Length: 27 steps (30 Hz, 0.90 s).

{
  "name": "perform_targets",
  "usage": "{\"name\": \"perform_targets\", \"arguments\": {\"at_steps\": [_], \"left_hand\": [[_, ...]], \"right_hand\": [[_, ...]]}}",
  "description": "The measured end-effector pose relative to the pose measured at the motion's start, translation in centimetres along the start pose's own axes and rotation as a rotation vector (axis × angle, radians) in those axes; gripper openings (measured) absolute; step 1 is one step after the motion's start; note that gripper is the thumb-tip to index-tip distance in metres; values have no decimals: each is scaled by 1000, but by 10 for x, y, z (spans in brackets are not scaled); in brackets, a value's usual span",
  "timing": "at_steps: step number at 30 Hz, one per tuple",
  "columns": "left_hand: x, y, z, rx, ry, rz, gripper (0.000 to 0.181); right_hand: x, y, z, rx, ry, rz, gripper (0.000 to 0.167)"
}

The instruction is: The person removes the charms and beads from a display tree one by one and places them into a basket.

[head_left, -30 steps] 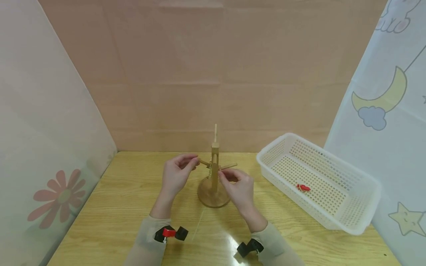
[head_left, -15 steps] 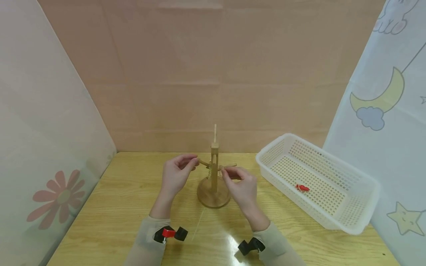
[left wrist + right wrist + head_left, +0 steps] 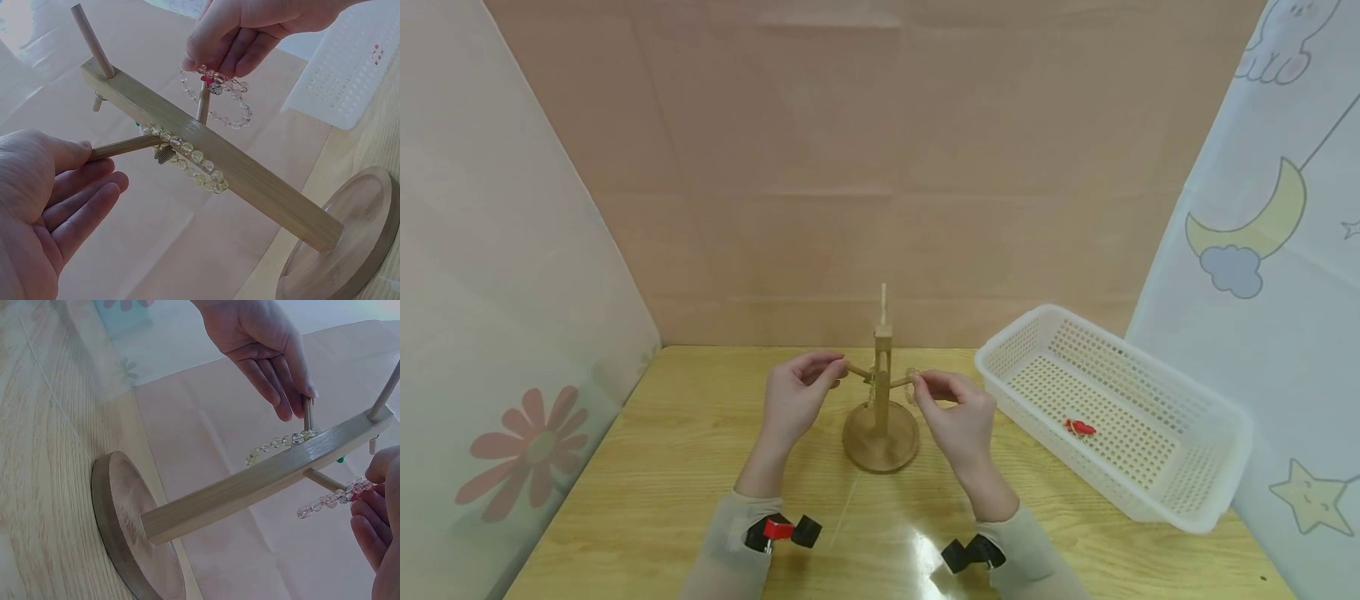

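A wooden stand with a round base (image 3: 881, 437) and upright post (image 3: 250, 178) has pegs on both sides. My left hand (image 3: 795, 400) pinches the end of the left peg (image 3: 125, 149) between thumb and fingers. A yellowish clear bead bracelet (image 3: 196, 156) with a small metallic charm hangs on that peg near the post. At the right peg (image 3: 325, 480), my right hand (image 3: 958, 417) pinches a pinkish clear bead bracelet (image 3: 322, 503) with a red bead. This bracelet is around the outer part of the peg, whose tip is hidden by the fingers.
A white perforated basket (image 3: 1112, 408) stands to the right of the stand, with a small red item (image 3: 1079, 427) inside. Behind the table (image 3: 685, 433) is a pinkish-brown cloth backdrop (image 3: 790, 175), with patterned cloths at both sides.
My right hand has moved right, away from the post, and the pink bracelet has come outward along the right peg with it. My left hand has kept its hold on the left peg.
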State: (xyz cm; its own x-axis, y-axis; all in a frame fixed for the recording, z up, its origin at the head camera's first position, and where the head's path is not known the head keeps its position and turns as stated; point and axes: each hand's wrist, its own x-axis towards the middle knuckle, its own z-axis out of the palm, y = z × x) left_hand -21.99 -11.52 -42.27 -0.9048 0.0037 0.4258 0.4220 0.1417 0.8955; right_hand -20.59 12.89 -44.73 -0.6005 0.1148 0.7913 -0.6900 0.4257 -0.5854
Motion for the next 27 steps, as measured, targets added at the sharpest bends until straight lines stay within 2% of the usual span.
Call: {"name": "perform_targets", "arguments": {"at_steps": [15, 27], "left_hand": [[-1, 0, 0, -8, -10, -6, 15], [0, -1, -1, -9, -7, -2, 13]], "right_hand": [[5, 4, -5, 8, 26, -61, 4], [8, 4, -10, -4, 70, -18, 6]]}}
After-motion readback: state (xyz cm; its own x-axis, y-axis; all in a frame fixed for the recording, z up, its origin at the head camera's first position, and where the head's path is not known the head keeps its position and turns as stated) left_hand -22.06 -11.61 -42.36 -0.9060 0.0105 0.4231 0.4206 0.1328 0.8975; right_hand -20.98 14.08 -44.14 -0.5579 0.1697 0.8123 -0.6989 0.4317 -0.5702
